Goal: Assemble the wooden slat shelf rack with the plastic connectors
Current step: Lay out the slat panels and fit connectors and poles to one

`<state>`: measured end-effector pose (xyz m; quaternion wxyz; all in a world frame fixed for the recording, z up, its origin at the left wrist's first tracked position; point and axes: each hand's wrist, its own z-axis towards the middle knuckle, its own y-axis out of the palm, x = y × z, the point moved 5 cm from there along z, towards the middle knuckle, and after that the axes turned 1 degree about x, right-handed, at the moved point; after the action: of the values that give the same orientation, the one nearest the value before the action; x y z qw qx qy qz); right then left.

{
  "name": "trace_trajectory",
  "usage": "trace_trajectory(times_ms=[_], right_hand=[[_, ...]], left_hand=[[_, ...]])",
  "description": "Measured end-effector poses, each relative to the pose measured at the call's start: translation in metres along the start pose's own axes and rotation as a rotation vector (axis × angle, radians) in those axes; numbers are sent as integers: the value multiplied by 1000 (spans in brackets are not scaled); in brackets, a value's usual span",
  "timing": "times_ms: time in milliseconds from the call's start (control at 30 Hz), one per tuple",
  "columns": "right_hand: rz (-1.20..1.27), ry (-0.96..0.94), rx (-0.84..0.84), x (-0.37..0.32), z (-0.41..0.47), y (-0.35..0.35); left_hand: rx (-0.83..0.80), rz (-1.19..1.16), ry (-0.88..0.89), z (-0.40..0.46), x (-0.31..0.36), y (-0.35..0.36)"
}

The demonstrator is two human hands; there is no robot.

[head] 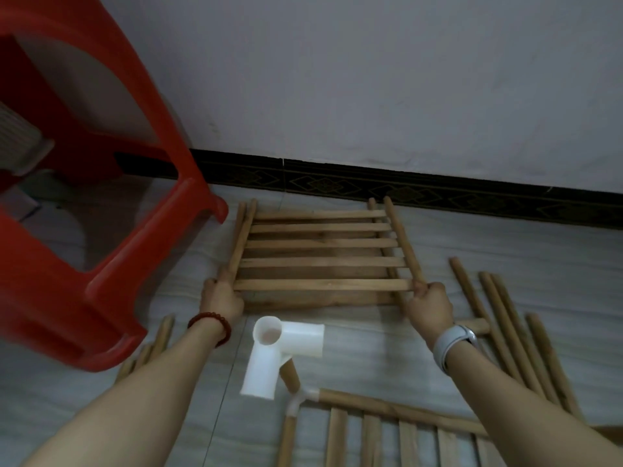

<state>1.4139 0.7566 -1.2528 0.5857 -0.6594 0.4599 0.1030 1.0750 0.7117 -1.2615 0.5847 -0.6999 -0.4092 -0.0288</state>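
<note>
Tiled floor [505, 237] is meeting a grey wall behind the slat panel [320, 251], which is lying flat by the dark skirting. Left hand [220, 296] is clamping the panel's near-left rail end, right hand [429, 303] is clamping the near-right rail end. White plastic connector [279, 352] is sitting just in front of the panel, on a dowel. Loose dowels [499, 315] are lying right of the panel, red stool [101, 230] standing left of it, second slat frame [387, 429] in front
</note>
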Motion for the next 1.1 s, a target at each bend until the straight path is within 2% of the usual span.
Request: trace_trajectory(times_ms=[100, 267, 400, 667, 833, 967, 1033, 1100], right_hand=[[67, -25, 15, -11, -3, -9], [175, -91, 10, -47, -26, -37], [206, -132, 24, -69, -52, -72], [408, -237, 162, -100, -143, -187], [483, -216, 212, -72, -214, -249], [519, -252, 214, -47, -290, -291], [542, -282, 208, -33, -318, -307], [588, -281, 203, -20, -347, -322]], left_hand=[[-31, -32, 29, -13, 6, -15], [43, -79, 88, -36, 24, -71], [122, -4, 156, -63, 47, -112], [266, -178, 337, -164, 93, -202], [145, -478, 375, -253, 102, -244], [-124, -969, 168, -309, 87, -248], [-133, -896, 164, -335, 80, -249], [-66, -782, 212, -365, 74, -253]])
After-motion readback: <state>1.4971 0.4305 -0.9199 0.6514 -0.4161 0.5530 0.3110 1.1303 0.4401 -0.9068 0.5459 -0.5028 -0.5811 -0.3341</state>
